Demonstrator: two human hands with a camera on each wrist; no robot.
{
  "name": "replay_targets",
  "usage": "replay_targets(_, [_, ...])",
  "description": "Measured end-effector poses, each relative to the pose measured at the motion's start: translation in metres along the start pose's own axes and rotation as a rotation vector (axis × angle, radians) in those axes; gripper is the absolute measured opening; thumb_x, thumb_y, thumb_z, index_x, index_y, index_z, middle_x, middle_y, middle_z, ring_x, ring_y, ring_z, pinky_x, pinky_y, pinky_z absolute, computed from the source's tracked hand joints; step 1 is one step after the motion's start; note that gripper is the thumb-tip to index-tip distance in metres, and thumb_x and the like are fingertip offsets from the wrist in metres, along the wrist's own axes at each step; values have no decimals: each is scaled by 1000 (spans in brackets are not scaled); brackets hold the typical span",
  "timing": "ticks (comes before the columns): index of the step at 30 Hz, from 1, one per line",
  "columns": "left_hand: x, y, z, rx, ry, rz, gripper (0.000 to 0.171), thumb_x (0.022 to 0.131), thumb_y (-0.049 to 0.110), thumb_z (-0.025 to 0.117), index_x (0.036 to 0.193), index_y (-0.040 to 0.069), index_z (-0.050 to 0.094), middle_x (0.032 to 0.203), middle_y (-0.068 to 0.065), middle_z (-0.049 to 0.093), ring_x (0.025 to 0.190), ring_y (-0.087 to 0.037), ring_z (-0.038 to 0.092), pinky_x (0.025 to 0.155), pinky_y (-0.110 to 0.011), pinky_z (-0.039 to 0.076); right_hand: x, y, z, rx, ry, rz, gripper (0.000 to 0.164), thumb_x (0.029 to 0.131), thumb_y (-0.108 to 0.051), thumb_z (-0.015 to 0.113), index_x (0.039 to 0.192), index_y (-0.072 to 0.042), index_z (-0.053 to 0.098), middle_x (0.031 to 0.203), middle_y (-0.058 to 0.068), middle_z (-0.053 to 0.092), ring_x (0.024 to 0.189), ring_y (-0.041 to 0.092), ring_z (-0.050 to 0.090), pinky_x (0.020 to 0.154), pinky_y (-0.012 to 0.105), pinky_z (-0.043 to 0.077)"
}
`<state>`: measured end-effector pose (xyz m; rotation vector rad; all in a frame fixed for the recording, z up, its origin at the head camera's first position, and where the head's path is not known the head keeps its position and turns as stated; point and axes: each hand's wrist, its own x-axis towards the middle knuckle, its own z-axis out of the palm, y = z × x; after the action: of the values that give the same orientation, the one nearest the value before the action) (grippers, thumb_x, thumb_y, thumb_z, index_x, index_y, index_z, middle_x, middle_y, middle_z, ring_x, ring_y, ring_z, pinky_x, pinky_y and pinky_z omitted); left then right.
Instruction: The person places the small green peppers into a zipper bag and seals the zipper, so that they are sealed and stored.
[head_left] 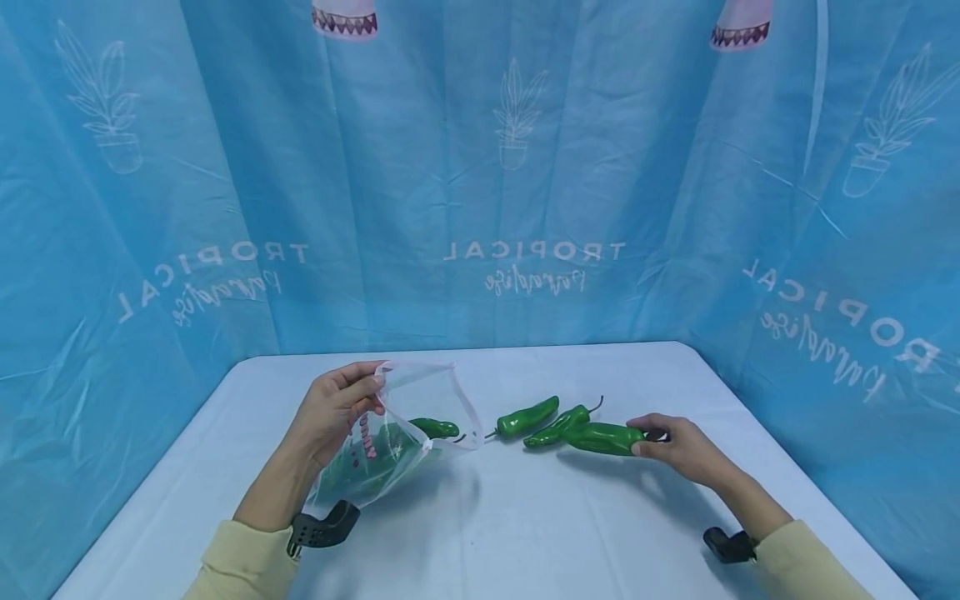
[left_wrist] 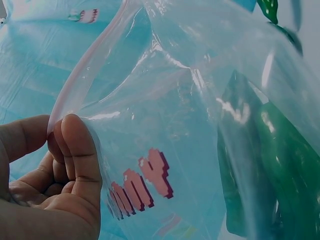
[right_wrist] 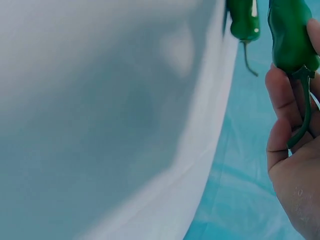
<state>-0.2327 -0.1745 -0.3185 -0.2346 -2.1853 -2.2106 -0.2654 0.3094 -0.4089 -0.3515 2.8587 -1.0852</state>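
Observation:
My left hand (head_left: 339, 408) pinches the rim of a clear plastic zip bag (head_left: 431, 387) with pink lettering, its mouth gaping toward the right. Green peppers (left_wrist: 295, 165) lie inside the bag, seen through the film; one pepper (head_left: 435, 427) shows near the mouth. On the right, my right hand (head_left: 678, 450) grips a green pepper (head_left: 603, 438) by its stem end, and the stem (right_wrist: 306, 110) runs down across the fingers in the right wrist view. Just left of that, another pepper (head_left: 555, 428) lies on the table, partly overlapped in view by the held one.
One more pepper (head_left: 527, 417) lies between the bag and the held pepper. A white cloth covers the table (head_left: 525, 533). Blue printed curtains (head_left: 480, 183) stand around its back and sides. Each wrist wears a black camera mount (head_left: 326, 525).

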Motion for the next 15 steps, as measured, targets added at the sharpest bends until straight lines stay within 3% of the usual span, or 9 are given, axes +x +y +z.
replay_targets(15, [0, -1, 0, -13, -1, -5, 40, 92, 23, 62, 121, -3, 53, 94, 3, 61, 71, -9, 58, 73, -18, 54, -2, -33, 4, 55, 38, -95, 48, 83, -37, 70, 121, -10, 61, 101, 6, 65, 87, 19, 57, 66, 25, 50])
